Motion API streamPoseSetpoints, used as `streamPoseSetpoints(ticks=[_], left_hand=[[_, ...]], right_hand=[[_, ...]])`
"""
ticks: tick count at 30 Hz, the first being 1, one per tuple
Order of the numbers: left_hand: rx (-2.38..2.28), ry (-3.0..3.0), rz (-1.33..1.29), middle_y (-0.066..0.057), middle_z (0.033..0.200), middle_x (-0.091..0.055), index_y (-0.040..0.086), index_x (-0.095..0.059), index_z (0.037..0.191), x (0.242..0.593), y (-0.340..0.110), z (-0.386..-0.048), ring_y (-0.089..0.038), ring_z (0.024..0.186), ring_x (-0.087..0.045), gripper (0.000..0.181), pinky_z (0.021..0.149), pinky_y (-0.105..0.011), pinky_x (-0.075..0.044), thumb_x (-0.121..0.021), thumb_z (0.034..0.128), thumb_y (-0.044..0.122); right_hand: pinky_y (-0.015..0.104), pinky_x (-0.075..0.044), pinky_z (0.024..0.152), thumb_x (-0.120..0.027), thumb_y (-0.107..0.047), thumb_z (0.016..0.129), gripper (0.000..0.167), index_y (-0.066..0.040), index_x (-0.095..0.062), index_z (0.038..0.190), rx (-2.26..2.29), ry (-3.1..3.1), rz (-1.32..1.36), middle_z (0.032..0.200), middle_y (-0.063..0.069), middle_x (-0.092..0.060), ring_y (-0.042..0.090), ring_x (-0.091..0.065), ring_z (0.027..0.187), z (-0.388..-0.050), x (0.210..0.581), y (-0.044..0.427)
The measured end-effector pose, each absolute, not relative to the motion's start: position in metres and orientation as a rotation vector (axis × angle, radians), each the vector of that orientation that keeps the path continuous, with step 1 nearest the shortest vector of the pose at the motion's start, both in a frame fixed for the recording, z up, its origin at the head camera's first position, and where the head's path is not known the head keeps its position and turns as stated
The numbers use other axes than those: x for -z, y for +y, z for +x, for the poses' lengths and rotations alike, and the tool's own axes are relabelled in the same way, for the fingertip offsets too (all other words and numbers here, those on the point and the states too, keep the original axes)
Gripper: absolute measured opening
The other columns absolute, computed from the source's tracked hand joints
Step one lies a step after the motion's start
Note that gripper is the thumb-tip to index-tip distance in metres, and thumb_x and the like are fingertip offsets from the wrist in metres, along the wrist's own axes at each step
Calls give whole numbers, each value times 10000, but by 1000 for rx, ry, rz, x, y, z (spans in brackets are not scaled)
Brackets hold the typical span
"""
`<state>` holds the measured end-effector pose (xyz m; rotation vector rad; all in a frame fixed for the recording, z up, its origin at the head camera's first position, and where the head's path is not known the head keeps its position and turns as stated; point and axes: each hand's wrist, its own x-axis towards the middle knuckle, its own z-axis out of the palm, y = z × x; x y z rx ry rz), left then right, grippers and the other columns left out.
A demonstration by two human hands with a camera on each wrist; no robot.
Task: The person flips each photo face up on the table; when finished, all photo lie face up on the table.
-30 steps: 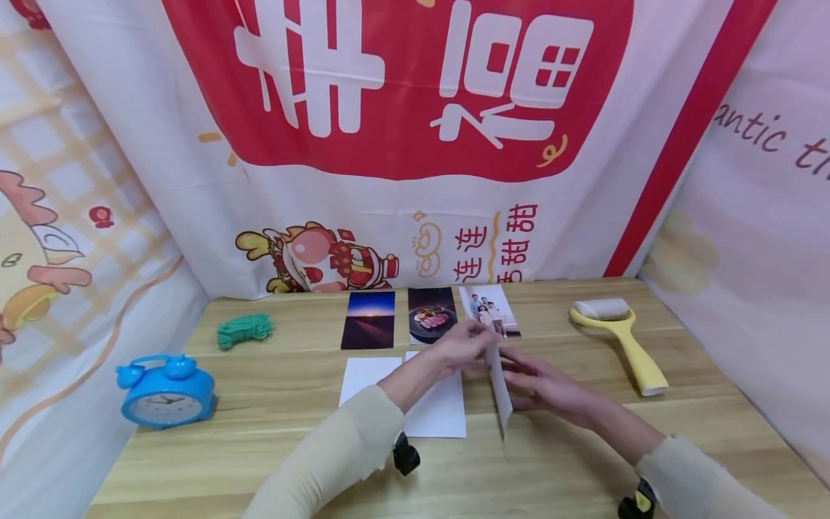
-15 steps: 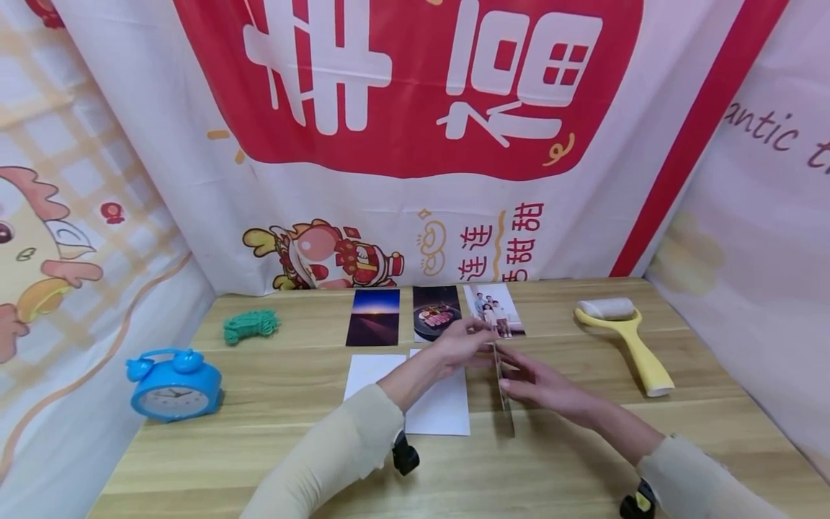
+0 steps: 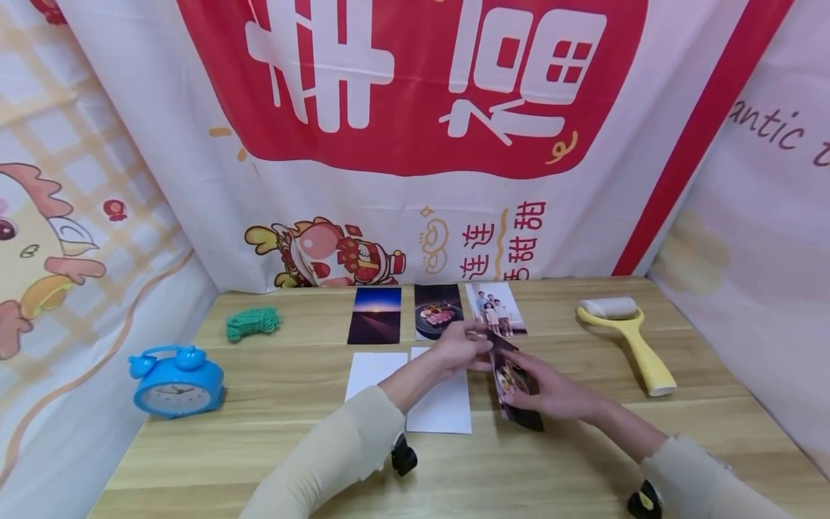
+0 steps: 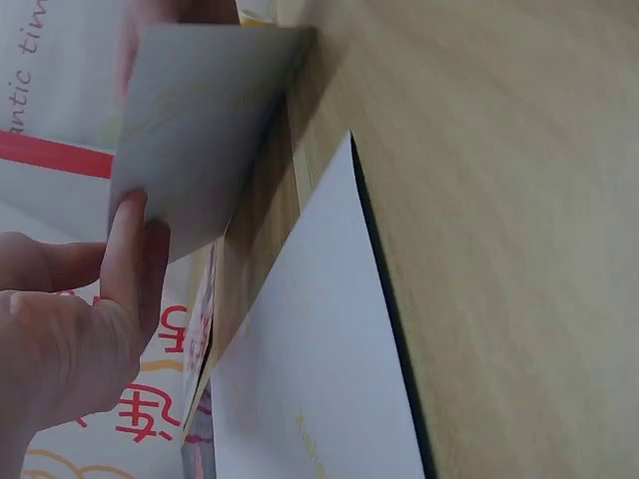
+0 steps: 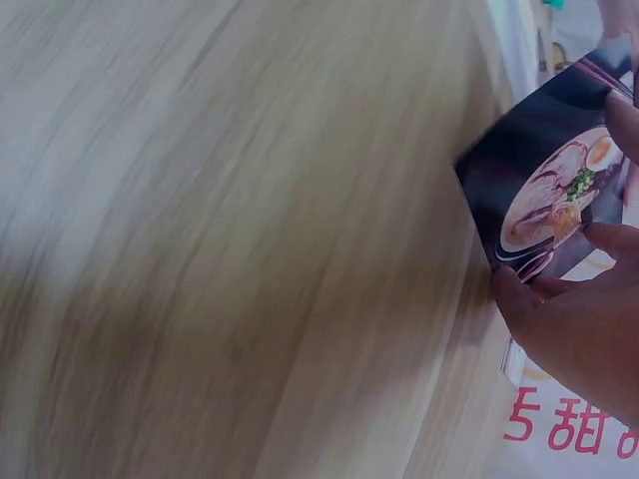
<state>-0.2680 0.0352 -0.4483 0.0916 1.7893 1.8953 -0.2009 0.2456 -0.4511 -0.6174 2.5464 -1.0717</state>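
Note:
A photo card of a bowl of noodles with egg (image 3: 512,376) stands tilted above the table, right of two face-down white cards. My left hand (image 3: 459,346) pinches its upper left edge, and the left wrist view shows its pale back (image 4: 200,120). On the picture side, my right hand (image 3: 551,389) holds the card with thumb and fingers; the right wrist view shows fingertips on its edge and face (image 5: 554,190). One white card (image 3: 441,404) lies partly under my left forearm, the other white card (image 3: 372,369) left of it.
Behind lie a sunset photo (image 3: 375,316), a photo of meat on a plate (image 3: 437,308) and a family photo (image 3: 496,306). A green cord bundle (image 3: 253,323) and blue alarm clock (image 3: 176,383) stand left, a yellow lint roller (image 3: 625,335) right. Fabric (image 3: 583,238) hangs behind the table.
The held card has turned from nearly edge-on, with its white back showing at first, so its picture now faces my right hand and the head view. Both hands stay in nearly the same place.

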Motion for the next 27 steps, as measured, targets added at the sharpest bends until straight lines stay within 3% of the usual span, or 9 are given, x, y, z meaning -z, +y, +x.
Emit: streamPoseSetpoints(ticks=[7,10,15,19,23,27], left_hand=[[-1530,2297,343,-106,860,-685,-68,-613,1332,448,37,-265,-215,659,-742,468,616,-287,-651,-661,871,-135],[-1167,2638,511,-55,778,-721,2,-656,1293,449,40,-264,-166,664,-723,430,633,-288,-620,-710,868,-32],[-648,2885,726,-91,1069,-792,108,-643,1333,453,45,-260,-272,968,-746,449,790,-349,-613,-723,891,116],[-448,2882,847,-98,1259,-748,132,-674,1318,455,48,-255,-266,1149,-713,374,914,-365,-617,-685,948,191],[-346,2809,870,-125,1453,-621,170,-644,1407,457,49,-251,-282,1354,-587,457,1061,-405,-565,-655,989,354],[-277,2746,858,-160,1589,-465,206,-564,1496,457,49,-248,-306,1475,-453,609,1149,-430,-507,-663,969,496]], right_hand=[[766,-388,1108,-731,-478,936,820,-75,-425,1581,774,2725,-667,1626,377,-309,588,-359,1440,-195,460,252],[775,-374,1103,-737,-498,924,813,-94,-452,1569,674,2768,-673,1634,350,-325,587,-360,1448,-195,463,252],[786,-338,1084,-747,-499,912,792,-123,-479,1556,564,2799,-636,1648,295,-338,559,-345,1466,-194,465,252],[760,-349,1075,-753,-485,910,773,-134,-492,1548,525,2815,-616,1647,290,-338,541,-341,1465,-193,465,252],[739,-370,1061,-755,-487,908,774,-130,-498,1544,496,2835,-616,1636,294,-352,530,-352,1456,-194,466,254],[758,-358,1060,-753,-480,909,778,-119,-491,1546,507,2837,-620,1636,302,-344,540,-343,1457,-196,466,256]])
